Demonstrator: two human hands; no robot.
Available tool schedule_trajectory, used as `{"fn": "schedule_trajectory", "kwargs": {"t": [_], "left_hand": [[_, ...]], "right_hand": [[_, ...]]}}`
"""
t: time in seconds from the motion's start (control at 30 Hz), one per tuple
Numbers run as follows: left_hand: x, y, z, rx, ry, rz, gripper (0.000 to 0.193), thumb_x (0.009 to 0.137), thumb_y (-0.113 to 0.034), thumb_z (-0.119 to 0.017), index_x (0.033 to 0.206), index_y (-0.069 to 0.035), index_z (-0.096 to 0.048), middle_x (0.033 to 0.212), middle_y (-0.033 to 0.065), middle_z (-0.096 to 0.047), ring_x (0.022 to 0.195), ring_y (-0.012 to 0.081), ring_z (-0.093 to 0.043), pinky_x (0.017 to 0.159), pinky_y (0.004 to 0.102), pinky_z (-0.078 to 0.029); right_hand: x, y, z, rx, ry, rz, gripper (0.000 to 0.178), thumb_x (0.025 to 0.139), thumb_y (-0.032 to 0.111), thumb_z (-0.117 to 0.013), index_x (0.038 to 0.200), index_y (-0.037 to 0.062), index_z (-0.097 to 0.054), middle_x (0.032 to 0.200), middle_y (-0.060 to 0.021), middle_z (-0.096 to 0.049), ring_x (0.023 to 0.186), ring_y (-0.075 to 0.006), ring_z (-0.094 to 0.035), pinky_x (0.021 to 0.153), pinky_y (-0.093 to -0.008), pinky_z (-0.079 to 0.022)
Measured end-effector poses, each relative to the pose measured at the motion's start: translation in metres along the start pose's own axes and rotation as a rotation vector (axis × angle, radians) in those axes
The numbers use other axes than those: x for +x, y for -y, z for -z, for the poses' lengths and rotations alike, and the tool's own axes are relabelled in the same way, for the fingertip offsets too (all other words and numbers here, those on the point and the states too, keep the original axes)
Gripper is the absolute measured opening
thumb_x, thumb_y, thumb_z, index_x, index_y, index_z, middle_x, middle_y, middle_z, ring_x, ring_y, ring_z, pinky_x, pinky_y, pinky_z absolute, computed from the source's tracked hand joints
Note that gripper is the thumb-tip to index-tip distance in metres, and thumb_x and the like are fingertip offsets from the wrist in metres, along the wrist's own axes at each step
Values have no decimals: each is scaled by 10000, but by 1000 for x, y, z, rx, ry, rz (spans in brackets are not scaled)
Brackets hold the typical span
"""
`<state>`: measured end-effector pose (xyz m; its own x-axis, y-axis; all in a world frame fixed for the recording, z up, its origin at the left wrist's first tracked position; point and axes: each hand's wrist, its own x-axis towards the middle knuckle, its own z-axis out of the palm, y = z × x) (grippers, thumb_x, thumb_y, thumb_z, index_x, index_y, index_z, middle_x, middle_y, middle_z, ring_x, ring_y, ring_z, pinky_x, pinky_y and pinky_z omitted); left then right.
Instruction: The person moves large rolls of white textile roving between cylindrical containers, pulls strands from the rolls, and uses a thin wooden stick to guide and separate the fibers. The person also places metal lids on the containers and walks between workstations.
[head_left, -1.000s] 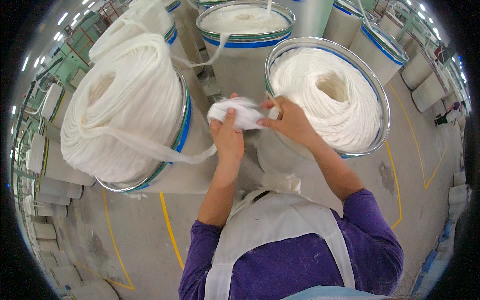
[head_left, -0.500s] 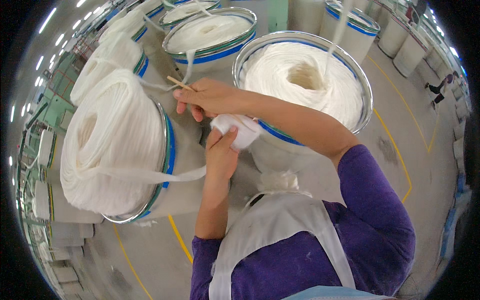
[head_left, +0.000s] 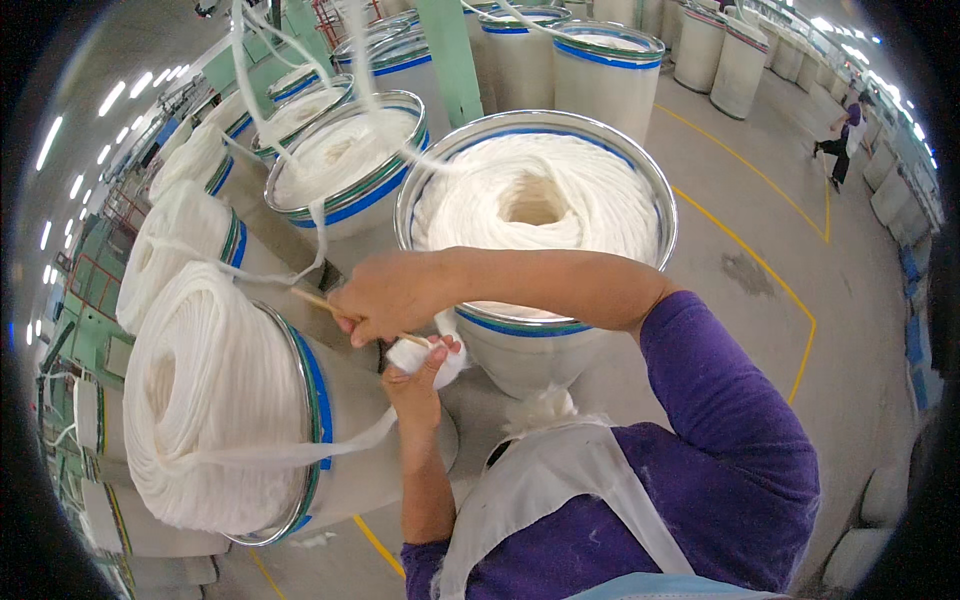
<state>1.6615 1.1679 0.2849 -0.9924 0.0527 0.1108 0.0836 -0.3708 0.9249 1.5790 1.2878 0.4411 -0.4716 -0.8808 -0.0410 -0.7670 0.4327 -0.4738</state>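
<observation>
My left hand [head_left: 415, 392] is closed around a soft wad of white sliver [head_left: 452, 366], thumb on top. A thin wooden stick [head_left: 312, 297] is gripped in my right hand [head_left: 385, 297], just above. The stick's lower end lies against the wad by my left thumb. From the coiled sliver [head_left: 190, 400] bulging out of the tilted-looking can at left, a loose strand [head_left: 340, 448] runs to my left hand. Another short strand [head_left: 446, 322] hangs over the front can's side down to the wad. My right forearm crosses in front of that can [head_left: 590, 312].
Sliver cans with blue bands, such as one at the back left [head_left: 345, 210], stand in rows. Strands [head_left: 241, 80] rise from some of them. A green pillar [head_left: 450, 60] stands behind. Yellow lines [head_left: 745, 240] mark the floor; a person [head_left: 845, 140] walks at far right.
My view has shifted, and the cans sit differently in it. My right hand with the stick has come lower, closer to my left hand. The wad looks more tightly gathered around the stick's end.
</observation>
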Motion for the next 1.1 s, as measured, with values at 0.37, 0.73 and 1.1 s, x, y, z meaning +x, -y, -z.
{"fn": "schedule_trajectory", "kwargs": {"t": [0.37,0.73,1.1], "left_hand": [[-6,-11,-11,80,43,-65,169,883,-34,-611,1038,33,-604,927,118,-680,867,185,-650,829,300,-497],[-3,-7,-1,-84,105,-92,185,935,-58,-504,1084,15,-586,1065,157,-661,838,188,-629,802,323,-496],[1,3,4,-196,105,-112,184,968,-155,-497,1062,-26,-588,1002,109,-673,709,116,-553,691,250,-458]], "right_hand": [[-4,-12,-17,602,-173,182,292,775,147,-689,1034,27,-632,850,-70,-709,831,-161,-669,748,-308,-514],[12,-7,-28,306,-193,-39,329,797,155,-703,1065,4,-588,901,-91,-680,852,-148,-627,756,-274,-481],[20,-4,-42,489,-257,77,295,800,228,-695,1016,34,-644,910,-112,-705,828,-174,-659,743,-295,-491]]}}
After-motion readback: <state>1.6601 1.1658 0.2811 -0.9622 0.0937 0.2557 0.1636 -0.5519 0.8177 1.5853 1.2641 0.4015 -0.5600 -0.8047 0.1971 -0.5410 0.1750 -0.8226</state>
